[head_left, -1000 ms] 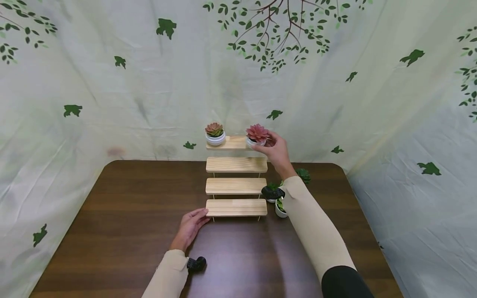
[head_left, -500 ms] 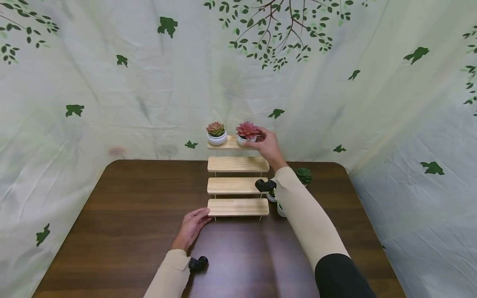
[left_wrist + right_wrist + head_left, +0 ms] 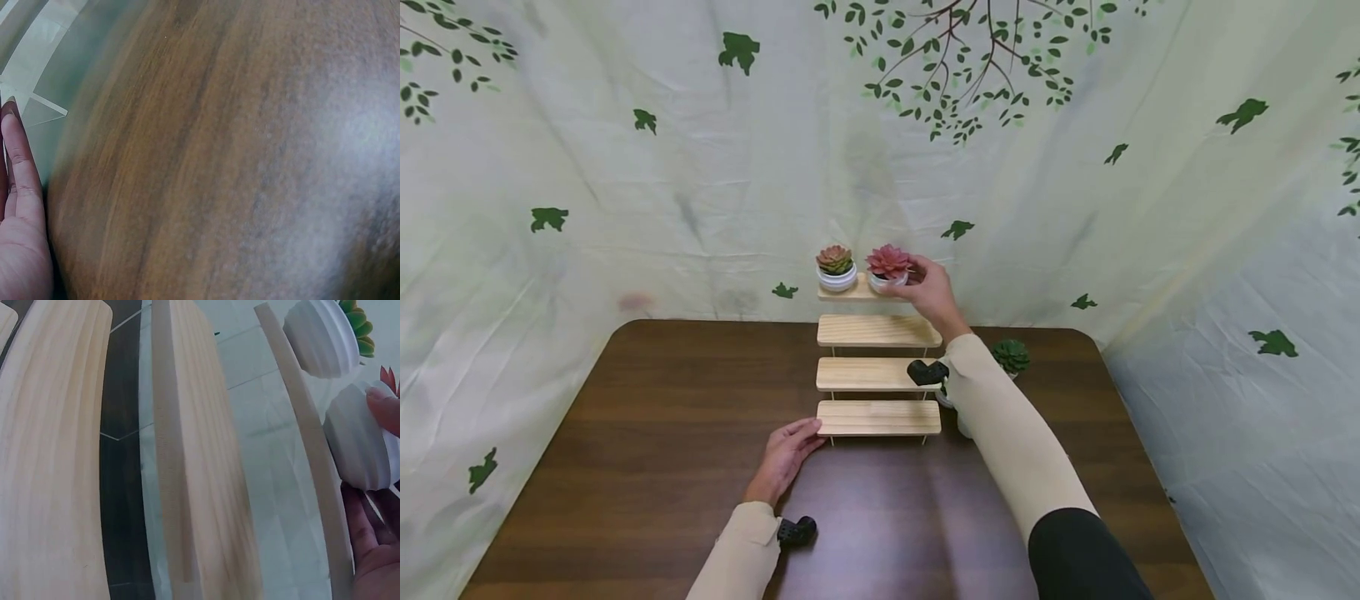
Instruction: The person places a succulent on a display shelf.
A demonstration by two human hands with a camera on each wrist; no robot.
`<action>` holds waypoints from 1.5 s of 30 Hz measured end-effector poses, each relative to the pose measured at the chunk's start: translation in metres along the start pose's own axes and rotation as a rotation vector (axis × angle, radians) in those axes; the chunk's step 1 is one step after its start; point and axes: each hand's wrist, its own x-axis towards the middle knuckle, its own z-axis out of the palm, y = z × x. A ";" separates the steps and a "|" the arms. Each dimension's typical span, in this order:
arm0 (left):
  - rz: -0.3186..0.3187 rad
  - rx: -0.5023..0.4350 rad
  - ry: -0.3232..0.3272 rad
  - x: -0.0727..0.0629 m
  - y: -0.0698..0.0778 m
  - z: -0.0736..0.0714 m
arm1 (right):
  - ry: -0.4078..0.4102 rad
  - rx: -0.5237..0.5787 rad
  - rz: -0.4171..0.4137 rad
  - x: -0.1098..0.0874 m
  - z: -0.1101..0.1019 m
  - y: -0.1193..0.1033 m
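A four-tier wooden display stand (image 3: 880,332) rises on the table. On its top shelf, my right hand (image 3: 931,293) grips the white pot of a pink succulent (image 3: 889,262). The right wrist view shows this ribbed pot (image 3: 356,437) at the shelf's surface, thumb on its side and fingers below. Just left of it stands a second potted succulent (image 3: 836,260), green with reddish tips. My left hand (image 3: 782,458) holds the left end of the lowest shelf (image 3: 878,418); its fingers (image 3: 22,162) reach along the stand in the left wrist view.
A dark green succulent (image 3: 1011,356) stands right of the stand, and other white pots (image 3: 947,397) are partly hidden by my right sleeve. The brown table (image 3: 700,392) runs back to a leaf-printed cloth (image 3: 700,192).
My right hand has slid the pink succulent leftward along the top shelf, closer to the other potted succulent. The left hand keeps its place on the lowest shelf.
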 end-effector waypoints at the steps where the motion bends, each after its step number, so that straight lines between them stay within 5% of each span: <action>1: -0.003 -0.003 0.003 0.000 0.000 0.000 | 0.001 -0.011 0.005 0.000 0.000 -0.001; 29: -0.001 -0.003 -0.013 0.004 -0.004 0.006 | 0.001 0.032 -0.017 -0.001 0.007 -0.004; 36: 0.021 0.008 -0.058 0.002 -0.006 0.006 | -0.015 0.143 0.011 -0.010 -0.006 0.001; 45: -0.018 0.005 -0.009 0.003 -0.002 -0.001 | 0.043 0.158 -0.065 -0.032 -0.045 0.019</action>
